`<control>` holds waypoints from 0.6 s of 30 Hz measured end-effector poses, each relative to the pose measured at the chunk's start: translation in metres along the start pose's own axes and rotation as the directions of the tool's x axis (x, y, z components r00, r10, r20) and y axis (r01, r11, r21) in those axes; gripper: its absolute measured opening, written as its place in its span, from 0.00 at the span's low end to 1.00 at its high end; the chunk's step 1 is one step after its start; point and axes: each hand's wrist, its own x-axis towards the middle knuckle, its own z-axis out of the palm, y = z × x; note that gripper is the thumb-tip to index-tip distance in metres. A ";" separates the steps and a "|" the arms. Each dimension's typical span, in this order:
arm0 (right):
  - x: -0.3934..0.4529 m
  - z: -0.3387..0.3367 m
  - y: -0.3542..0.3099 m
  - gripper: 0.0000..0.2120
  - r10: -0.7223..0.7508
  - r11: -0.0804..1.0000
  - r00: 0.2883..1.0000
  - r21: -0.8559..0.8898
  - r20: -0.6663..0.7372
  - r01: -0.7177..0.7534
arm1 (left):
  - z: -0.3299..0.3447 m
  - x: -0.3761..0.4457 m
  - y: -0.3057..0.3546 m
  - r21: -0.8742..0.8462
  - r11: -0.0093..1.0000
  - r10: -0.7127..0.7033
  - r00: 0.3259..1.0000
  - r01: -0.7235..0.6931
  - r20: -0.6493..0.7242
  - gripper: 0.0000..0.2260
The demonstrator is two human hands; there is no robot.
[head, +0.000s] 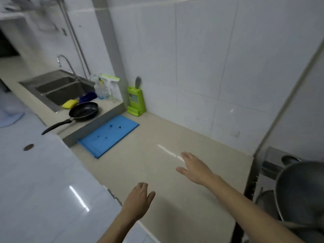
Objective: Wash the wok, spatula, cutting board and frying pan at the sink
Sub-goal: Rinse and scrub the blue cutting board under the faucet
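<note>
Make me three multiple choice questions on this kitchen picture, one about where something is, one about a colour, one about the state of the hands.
1. Where is the frying pan?
A. in the sink
B. on the raised counter beside the sink
C. on the cutting board

2. What colour is the cutting board?
A. blue
B. green
C. white

3. What are the left hand and right hand doing?
A. both gripping the wok
B. one holding a sponge
C. both open, holding nothing

Answers: 1 B, the pan sits by the basin's edge. 2 A, it is plainly blue. 3 C, both hands are over the counter with straight fingers.
</note>
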 end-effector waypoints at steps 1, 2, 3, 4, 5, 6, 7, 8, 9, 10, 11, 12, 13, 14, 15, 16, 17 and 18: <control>0.015 0.008 -0.022 0.34 -0.028 1.000 0.999 -0.004 0.025 0.029 | -0.006 -0.001 -0.025 -0.015 0.999 -0.036 0.999 0.036 0.005 0.22; 0.029 0.017 -0.044 0.34 -0.053 0.999 0.998 0.000 0.047 0.053 | -0.012 -0.002 -0.050 -0.032 0.997 -0.075 0.997 0.075 0.015 0.22; 0.043 0.027 -0.064 0.35 -0.069 0.998 0.995 0.008 0.066 0.069 | -0.019 -0.003 -0.074 -0.047 0.993 -0.111 0.993 0.112 0.025 0.21; 0.058 0.037 -0.085 0.35 -0.077 0.997 0.993 0.019 0.086 0.076 | -0.024 -0.003 -0.098 -0.062 0.987 -0.143 0.989 0.145 0.038 0.21; 0.071 0.048 -0.105 0.36 -0.083 0.996 0.991 0.037 0.103 0.080 | -0.030 -0.002 -0.121 -0.081 0.981 -0.170 0.984 0.174 0.048 0.21; 0.085 0.059 -0.123 0.36 -0.086 0.995 0.990 0.056 0.114 0.080 | -0.036 0.000 -0.144 -0.102 0.974 -0.196 0.979 0.201 0.056 0.20; 0.098 0.070 -0.141 0.36 -0.088 0.994 0.988 0.070 0.127 0.079 | -0.043 0.002 -0.165 -0.117 0.968 -0.215 0.975 0.221 0.060 0.20; 0.110 0.080 -0.158 0.36 -0.089 0.994 0.985 0.082 0.144 0.078 | -0.050 0.006 -0.186 -0.133 0.962 -0.234 0.971 0.240 0.058 0.20; 0.122 0.088 -0.173 0.36 -0.093 0.993 0.981 0.091 0.170 0.079 | -0.055 0.010 -0.205 -0.151 0.952 -0.261 0.963 0.268 0.063 0.20; 0.133 0.095 -0.187 0.36 -0.098 0.992 0.975 0.099 0.198 0.080 | -0.061 0.013 -0.222 -0.175 0.940 -0.287 0.956 0.294 0.068 0.20; 0.144 0.103 -0.199 0.36 -0.104 0.991 0.971 0.107 0.217 0.082 | -0.067 0.018 -0.238 -0.199 0.928 -0.307 0.949 0.315 0.068 0.20; 0.158 0.109 -0.209 0.36 -0.112 0.990 0.967 0.106 0.229 0.090 | -0.073 0.024 -0.252 -0.223 0.918 -0.321 0.945 0.327 0.064 0.21; 0.172 0.113 -0.218 0.36 -0.115 0.990 0.964 0.107 0.238 0.092 | -0.078 0.032 -0.265 -0.250 0.908 -0.332 0.941 0.336 0.059 0.21; 0.188 0.116 -0.225 0.36 -0.108 0.990 0.963 0.113 0.245 0.082 | -0.081 0.041 -0.278 -0.282 0.893 -0.347 0.935 0.351 0.064 0.20; 0.207 0.121 -0.233 0.36 -0.101 0.990 0.962 0.123 0.254 0.072 | -0.085 0.052 -0.293 -0.316 0.874 -0.365 0.928 0.369 0.075 0.20; 0.219 0.123 -0.236 0.35 -0.095 0.989 0.962 0.133 0.255 0.063 | -0.088 0.060 -0.302 -0.349 0.858 -0.375 0.924 0.378 0.080 0.20; 0.232 0.125 -0.239 0.35 -0.093 0.988 0.963 0.142 0.255 0.058 | -0.091 0.070 -0.311 -0.382 0.838 -0.388 0.918 0.389 0.082 0.19; 0.251 0.130 -0.241 0.35 -0.092 0.987 0.960 0.152 0.263 0.053 | -0.094 0.085 -0.323 -0.420 0.812 -0.409 0.909 0.405 0.087 0.18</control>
